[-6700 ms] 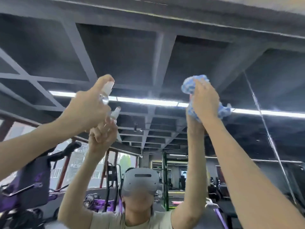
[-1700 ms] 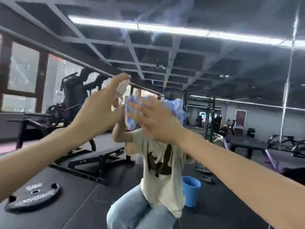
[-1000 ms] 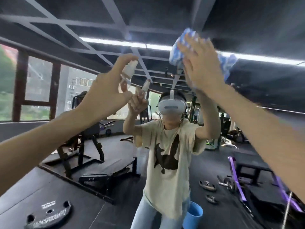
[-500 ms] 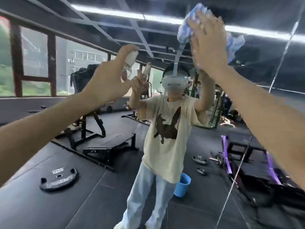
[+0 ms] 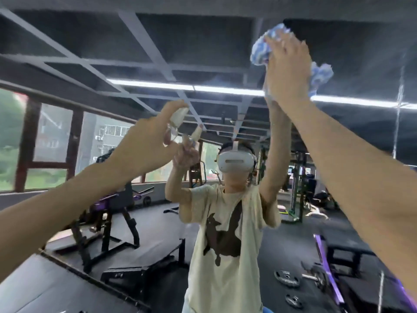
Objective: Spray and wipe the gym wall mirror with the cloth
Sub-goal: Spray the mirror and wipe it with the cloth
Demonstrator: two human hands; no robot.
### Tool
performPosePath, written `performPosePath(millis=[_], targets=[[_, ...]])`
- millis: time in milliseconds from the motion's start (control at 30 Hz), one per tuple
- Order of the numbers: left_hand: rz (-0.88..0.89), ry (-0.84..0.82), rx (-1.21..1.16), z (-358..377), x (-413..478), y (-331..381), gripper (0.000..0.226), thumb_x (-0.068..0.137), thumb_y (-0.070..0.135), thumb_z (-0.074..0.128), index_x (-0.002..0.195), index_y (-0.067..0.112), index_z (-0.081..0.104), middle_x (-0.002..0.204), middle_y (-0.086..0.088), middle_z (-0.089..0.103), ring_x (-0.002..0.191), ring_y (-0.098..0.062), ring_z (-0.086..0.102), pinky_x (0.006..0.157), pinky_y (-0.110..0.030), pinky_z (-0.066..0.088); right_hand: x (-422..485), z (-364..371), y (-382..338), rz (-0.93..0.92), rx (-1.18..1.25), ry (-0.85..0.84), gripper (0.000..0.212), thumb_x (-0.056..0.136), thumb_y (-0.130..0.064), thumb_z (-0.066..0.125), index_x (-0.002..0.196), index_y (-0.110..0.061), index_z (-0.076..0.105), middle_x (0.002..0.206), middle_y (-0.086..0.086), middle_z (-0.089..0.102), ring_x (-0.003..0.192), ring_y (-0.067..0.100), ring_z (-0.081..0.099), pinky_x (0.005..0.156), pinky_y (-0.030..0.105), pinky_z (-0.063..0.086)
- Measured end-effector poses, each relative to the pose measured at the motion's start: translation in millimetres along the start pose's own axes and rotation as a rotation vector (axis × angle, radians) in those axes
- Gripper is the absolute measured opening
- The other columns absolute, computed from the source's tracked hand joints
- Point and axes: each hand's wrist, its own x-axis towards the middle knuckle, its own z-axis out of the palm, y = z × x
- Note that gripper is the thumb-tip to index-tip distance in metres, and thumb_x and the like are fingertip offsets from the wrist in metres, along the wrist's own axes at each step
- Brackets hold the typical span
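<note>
The wall mirror point(image 5: 338, 53) fills the view and shows my own reflection with both arms raised. My right hand point(image 5: 285, 71) is high at the upper right, fingers spread flat, pressing a crumpled blue-and-white cloth point(image 5: 261, 47) against the glass. My left hand point(image 5: 146, 147) is lower, at centre left, gripping a small clear spray bottle point(image 5: 177, 118) with a white top; my index finger lies over the top and the nozzle points at the mirror. The bottle's body is mostly hidden in my palm.
A vertical seam point(image 5: 398, 114) between mirror panels runs down the right side. Reflected in the glass are weight benches point(image 5: 117, 236), weight plates point(image 5: 286, 279) on the dark floor, a rack at the back and large windows point(image 5: 45, 150) on the left.
My right hand has kept the cloth pressed high on the glass after rising from chest height. The camera has tilted up. My left hand still holds the bottle at about the same spot.
</note>
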Motion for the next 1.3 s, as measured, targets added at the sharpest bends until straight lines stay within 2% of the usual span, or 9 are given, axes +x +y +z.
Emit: performPosePath(millis=[133,300,467,600,733,833,967,1100,1300], targets=[[0.007,0.019,-0.054,-5,28,-27,0.07,0.08,0.003,0.058,0.142,0.025,0.036,0.063,0.007,0.052,0.042,0.003,0.053,0.039,-0.01,0.033,24,9,-21,0.016,-0.003,0.055,0.055,0.097,-0.008,0.04,0.149,-0.023,0.035,0.155,0.003,0.034,0.143,0.023,0.028,0.118,0.037,0.015],[-0.052,0.089,-0.172,-9,55,-50,0.063,0.085,0.005,0.058,0.14,0.026,0.035,0.079,-0.005,0.06,0.048,-0.014,0.054,0.046,-0.02,0.041,57,7,-57,-0.122,0.092,0.011,0.046,0.099,-0.012,0.039,0.144,-0.017,0.045,0.148,0.01,0.044,0.136,0.031,0.039,0.113,0.042,0.026],[-0.085,0.134,-0.276,-28,56,-74,0.066,0.082,0.002,0.059,0.136,0.03,0.036,0.082,-0.011,0.06,0.051,-0.028,0.058,0.049,-0.039,0.056,-56,34,-154,-0.574,0.182,-0.107,0.061,0.085,0.001,0.046,0.141,-0.021,0.05,0.149,0.003,0.045,0.138,0.025,0.038,0.116,0.041,0.017],[-0.061,0.073,-0.187,-36,42,-84,0.064,0.082,0.006,0.059,0.137,0.029,0.034,0.081,-0.011,0.061,0.05,-0.026,0.058,0.051,-0.035,0.053,-84,28,-147,-0.889,0.26,-0.269,0.06,0.08,0.003,0.042,0.137,-0.014,0.054,0.145,0.01,0.05,0.135,0.033,0.044,0.113,0.045,0.02],[-0.014,0.044,-0.002,-37,38,-97,0.066,0.085,0.0,0.053,0.139,0.032,0.034,0.071,-0.008,0.059,0.047,-0.019,0.051,0.047,-0.028,0.041,42,15,-113,-0.42,0.224,-0.084,0.045,0.095,-0.005,0.032,0.136,-0.007,0.05,0.141,0.028,0.046,0.13,0.046,0.044,0.111,0.034,0.028],[-0.017,0.074,0.05,-43,38,-113,0.069,0.084,0.0,0.054,0.141,0.033,0.033,0.071,-0.007,0.057,0.052,-0.016,0.047,0.05,-0.025,0.036,77,24,-136,-0.053,0.139,-0.003,0.046,0.095,-0.008,0.037,0.14,-0.012,0.049,0.144,0.016,0.047,0.133,0.037,0.041,0.111,0.043,0.029],[-0.027,0.136,-0.022,-62,34,-136,0.07,0.085,-0.001,0.055,0.141,0.034,0.032,0.083,-0.016,0.062,0.048,-0.024,0.054,0.05,-0.034,0.049,11,45,-234,-0.444,0.184,-0.067,0.042,0.084,0.0,0.056,0.123,-0.014,0.063,0.121,0.011,0.063,0.113,0.032,0.058,0.101,0.041,0.043],[-0.056,0.126,0.001,-80,24,-166,0.071,0.084,-0.001,0.058,0.141,0.033,0.032,0.1,-0.017,0.06,0.051,-0.025,0.056,0.051,-0.029,0.049,-10,49,-235,-0.86,0.174,-0.244,0.055,0.092,-0.004,0.053,0.143,-0.025,0.047,0.149,0.001,0.045,0.137,0.025,0.041,0.116,0.04,0.02],[-0.125,0.052,-0.016,-85,22,-193,0.07,0.086,0.0,0.057,0.142,0.034,0.031,0.098,-0.014,0.061,0.05,-0.02,0.057,0.044,-0.023,0.042,112,64,-242,-0.258,0.123,-0.025,0.052,0.098,-0.007,0.039,0.147,-0.024,0.04,0.153,0.0,0.036,0.139,0.026,0.033,0.114,0.033,0.019]])
